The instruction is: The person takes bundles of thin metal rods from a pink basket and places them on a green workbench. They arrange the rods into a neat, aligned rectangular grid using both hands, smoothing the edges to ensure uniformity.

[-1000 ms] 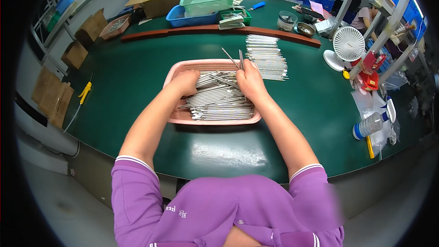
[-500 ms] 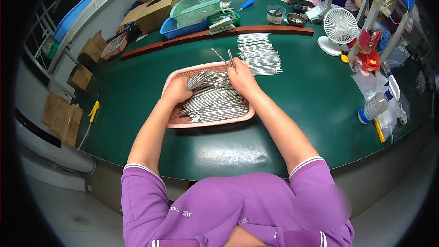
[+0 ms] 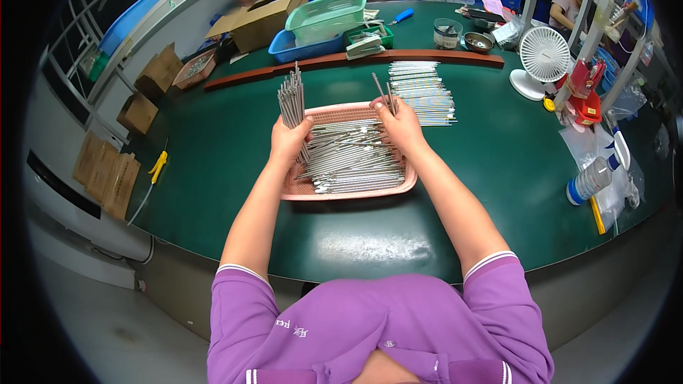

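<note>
Head view: left hand (image 3: 290,140) clenches a rod bundle (image 3: 291,102); right hand (image 3: 400,128) pinches loose rods (image 3: 379,86). Pink basket (image 3: 348,195) sits below both.

A workshop, with green workbench (image 3: 213,128), basket (image 3: 297,188) of metal rods (image 3: 356,160), cardboard boxes (image 3: 267,28) and yellow air gun (image 3: 159,166).

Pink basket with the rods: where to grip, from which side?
Probably the rim of the pink basket, at its left and right ends, one hand from each side: it is longer side to side, and metal rods cover most of its floor. Both hands would need freeing first: the left hand grips an upright bundle of rods, the right hand a few.
</note>
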{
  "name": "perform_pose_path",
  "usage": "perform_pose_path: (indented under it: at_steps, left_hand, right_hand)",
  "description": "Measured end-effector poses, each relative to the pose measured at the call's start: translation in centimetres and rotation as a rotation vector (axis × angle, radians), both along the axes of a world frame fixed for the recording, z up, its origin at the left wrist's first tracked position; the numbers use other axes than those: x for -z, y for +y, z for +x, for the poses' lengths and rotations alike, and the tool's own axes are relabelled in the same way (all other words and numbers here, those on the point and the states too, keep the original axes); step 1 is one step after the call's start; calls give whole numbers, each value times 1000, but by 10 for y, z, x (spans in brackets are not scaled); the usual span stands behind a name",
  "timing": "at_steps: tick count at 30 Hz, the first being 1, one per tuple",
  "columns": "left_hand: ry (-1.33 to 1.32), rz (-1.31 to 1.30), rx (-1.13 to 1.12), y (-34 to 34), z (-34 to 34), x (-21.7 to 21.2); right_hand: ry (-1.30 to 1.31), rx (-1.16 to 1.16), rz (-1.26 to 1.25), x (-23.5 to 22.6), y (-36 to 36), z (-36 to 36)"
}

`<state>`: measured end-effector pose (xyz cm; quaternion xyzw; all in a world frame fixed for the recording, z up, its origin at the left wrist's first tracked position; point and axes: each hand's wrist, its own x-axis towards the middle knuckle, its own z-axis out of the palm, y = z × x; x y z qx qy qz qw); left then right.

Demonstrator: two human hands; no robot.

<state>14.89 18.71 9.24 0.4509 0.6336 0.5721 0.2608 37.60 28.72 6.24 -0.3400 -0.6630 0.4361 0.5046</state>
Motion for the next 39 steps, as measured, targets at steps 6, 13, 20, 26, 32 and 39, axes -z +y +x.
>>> perform_pose_path:
  at_steps: [6,13,20,26,32,39]
  left_hand:
    - [-341,182,199,6,34,-4]
    - [-395,226,443,6,156,-27]
    - [-208,226,534,-5,263,28]
    - [-130,96,605,-18,284,70]
    - [-56,28,599,-16,279,79]
    - [45,43,648,-16,280,78]
  right_hand:
    - [225,-33,-17,-7,-1,7]
    - [433,-97,97,-77,-42,64]
    - [98,120,164,-20,-92,151]
    - [177,34,38,48,-89,188]
    - [39,9,37,61,-87,190]
    - [40,-10,2,51,-101,188]
